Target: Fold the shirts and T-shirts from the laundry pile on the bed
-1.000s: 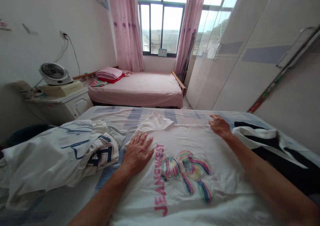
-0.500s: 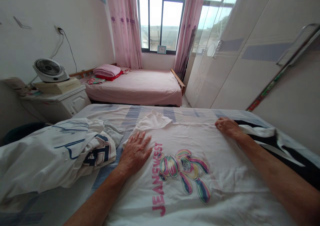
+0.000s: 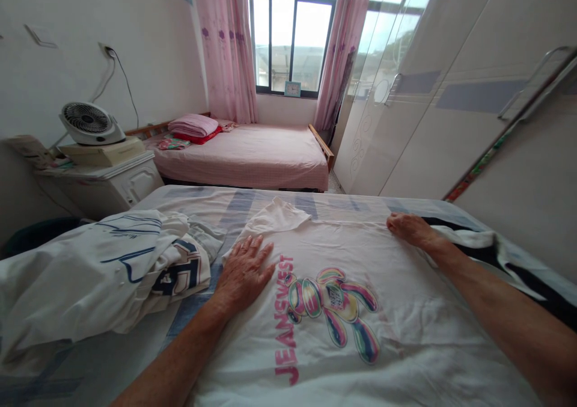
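Note:
A white T-shirt [image 3: 406, 287] with pink "JEANSWEST" lettering and a colourful bear print lies spread sideways on the bed, its collar end to the left and one sleeve at the far side. My left hand [image 3: 246, 272] rests flat on the shirt near the collar, fingers stretched out. At the shirt's far right corner, my right hand [image 3: 410, 228] has its fingers closed on the hem edge. Left of my left hand is a crumpled heap of white clothes [image 3: 135, 269] with dark blue stripes and letters. A black-and-white garment [image 3: 478, 241] lies partly behind my right forearm.
The near bed [image 3: 202, 195] has a white and blue patterned sheet. Beyond it stands a pink-covered bed [image 3: 265, 151] with folded bedding [image 3: 193, 126]. A fan [image 3: 90, 121] sits on a box on the white cabinet [image 3: 139, 181] at left. A glossy wardrobe [image 3: 415, 130] lines the right side.
Both hands keep almost the same places on the T-shirt. The view has shifted very slightly; the shirt lies as before.

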